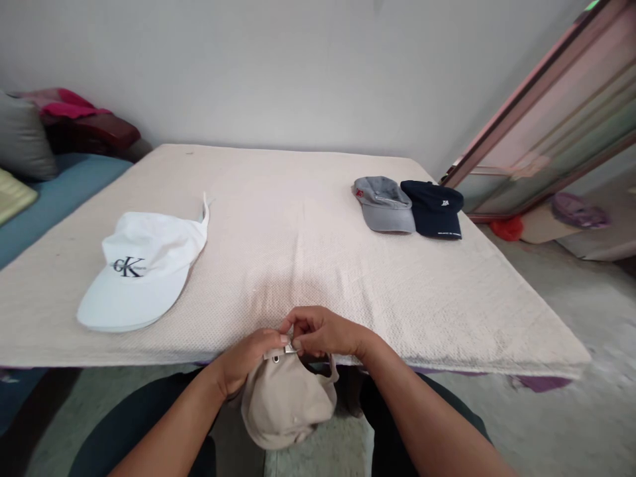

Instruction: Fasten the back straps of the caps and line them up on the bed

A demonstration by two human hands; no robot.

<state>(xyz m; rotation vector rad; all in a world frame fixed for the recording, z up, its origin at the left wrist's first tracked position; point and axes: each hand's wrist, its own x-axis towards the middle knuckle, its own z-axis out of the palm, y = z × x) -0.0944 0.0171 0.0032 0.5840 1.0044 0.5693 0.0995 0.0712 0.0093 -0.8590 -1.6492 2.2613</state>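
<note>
Between my knees, just off the table's front edge, hangs a beige cap (291,404) with its back strap upward. My left hand (243,361) grips the cap at the strap's left end, thumb beside a small metal buckle (289,348). My right hand (325,331) pinches at the buckle from the other side, its fingers bent; part of the strap is hidden behind them. To the left on the table lies a white cap (149,245) with black "CK" lettering, its back strap sticking up. A grey cap (385,202) and a navy cap (433,209) sit side by side at the right.
The table (308,258) wears a cream textured cloth and meets a plain wall (298,73). A blue-covered seat with a grey cushion (24,139) stands at the left. At the right are a pink-framed panel (536,99) and a red item (507,228) on the floor.
</note>
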